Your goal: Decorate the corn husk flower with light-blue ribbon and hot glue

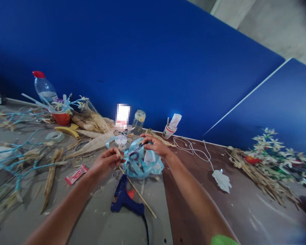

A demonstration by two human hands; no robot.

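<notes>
My left hand is closed in a pinch on a small pale piece, perhaps dried husk. To its right, my right hand has its fingers curled over a heap of light-blue ribbon. Something small and dark shows at those fingertips, too blurred to name. Below the hands a dark blue glue gun lies on its side, its black cord running toward me. Beside the gun a thin stick lies at a slant. A roll of white tape sits just behind the left hand.
Dried husks, blue-wrapped stems and a red packet cover the left side. Behind stand a bottle, a red cup, a glass jar and a white cup. White cable and a flower bunch lie right.
</notes>
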